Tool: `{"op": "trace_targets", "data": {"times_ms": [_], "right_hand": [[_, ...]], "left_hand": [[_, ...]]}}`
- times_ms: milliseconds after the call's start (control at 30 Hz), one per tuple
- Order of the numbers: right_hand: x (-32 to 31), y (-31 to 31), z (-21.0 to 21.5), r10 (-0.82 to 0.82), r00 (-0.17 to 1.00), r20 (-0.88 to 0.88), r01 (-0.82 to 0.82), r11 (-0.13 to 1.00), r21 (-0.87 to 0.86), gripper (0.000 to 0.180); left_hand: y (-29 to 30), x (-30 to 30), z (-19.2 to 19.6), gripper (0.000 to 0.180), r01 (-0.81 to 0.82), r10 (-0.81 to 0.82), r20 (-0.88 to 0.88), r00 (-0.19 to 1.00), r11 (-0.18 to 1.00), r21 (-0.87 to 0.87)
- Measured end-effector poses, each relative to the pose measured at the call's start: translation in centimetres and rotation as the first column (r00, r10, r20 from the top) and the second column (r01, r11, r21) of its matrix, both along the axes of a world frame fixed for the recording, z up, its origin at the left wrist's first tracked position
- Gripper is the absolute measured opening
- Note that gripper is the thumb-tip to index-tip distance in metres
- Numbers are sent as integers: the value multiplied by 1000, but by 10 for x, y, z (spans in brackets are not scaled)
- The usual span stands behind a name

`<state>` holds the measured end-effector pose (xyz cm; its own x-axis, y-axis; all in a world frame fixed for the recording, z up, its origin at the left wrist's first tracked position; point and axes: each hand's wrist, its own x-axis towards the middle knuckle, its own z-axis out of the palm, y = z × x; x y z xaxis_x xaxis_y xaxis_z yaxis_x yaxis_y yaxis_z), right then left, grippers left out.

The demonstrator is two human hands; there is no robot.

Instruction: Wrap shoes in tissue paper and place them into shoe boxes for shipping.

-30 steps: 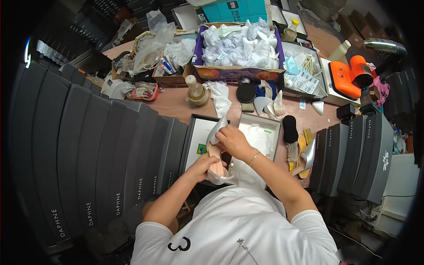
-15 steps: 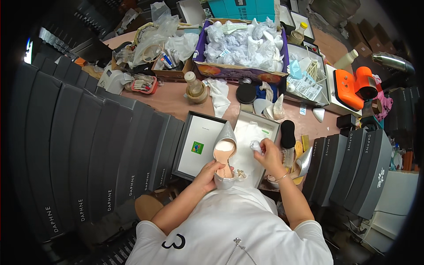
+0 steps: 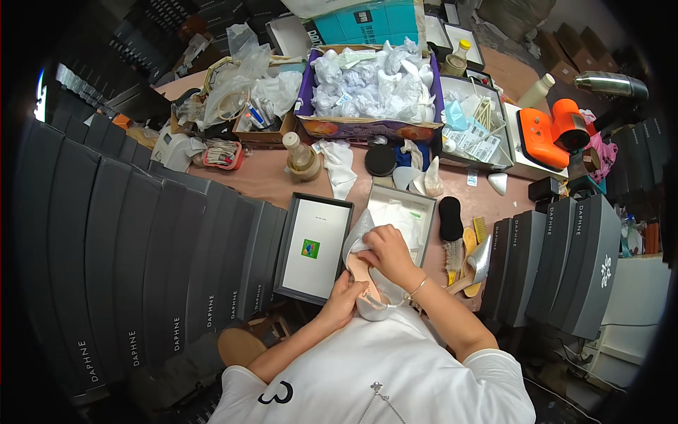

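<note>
A silver pointed-toe shoe (image 3: 358, 227) with a beige insole is held close to my body, its toe pointing away. My left hand (image 3: 340, 301) is closed around its side, thumb on the insole near the heel. My right hand (image 3: 390, 253) has its fingers pinched at the opening behind the toe. A bit of crumpled white paper (image 3: 359, 245) shows beside those fingertips; the rest is hidden by the hand and shoe. Beyond the shoe is an open grey box (image 3: 429, 212) with white tissue. Left of it lies a dark-edged box lid (image 3: 326, 212).
Another silver shoe (image 3: 481, 259) lies at right beside brushes (image 3: 452, 258) and a black oval pad (image 3: 450, 219). At the back stands a purple carton (image 3: 353, 128) of crumpled paper. Stacked grey shoeboxes (image 3: 152, 261) line the left; more shoeboxes (image 3: 558, 261) stand right.
My right hand has moved left with the paper wad, from over the open box to the shoe's toe opening. The shoe has tilted in my left hand. The view has shifted slightly.
</note>
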<state>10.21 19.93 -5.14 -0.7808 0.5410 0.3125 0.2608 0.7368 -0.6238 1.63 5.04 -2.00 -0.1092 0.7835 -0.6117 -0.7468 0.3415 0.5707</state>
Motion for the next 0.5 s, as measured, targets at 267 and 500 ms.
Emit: {"op": "trace_targets", "data": {"times_ms": [267,500], "right_hand": [[10,-4,18,-133,984,-123,95,956,-276,62],[199,-13,4,-373,638,674,450,891,67,49]], "left_hand": [[1,-12,13,46,-9,5,-123,992,1000,-25],[-28,-106,-143,35,-104,119,113,986,986,-134]]}}
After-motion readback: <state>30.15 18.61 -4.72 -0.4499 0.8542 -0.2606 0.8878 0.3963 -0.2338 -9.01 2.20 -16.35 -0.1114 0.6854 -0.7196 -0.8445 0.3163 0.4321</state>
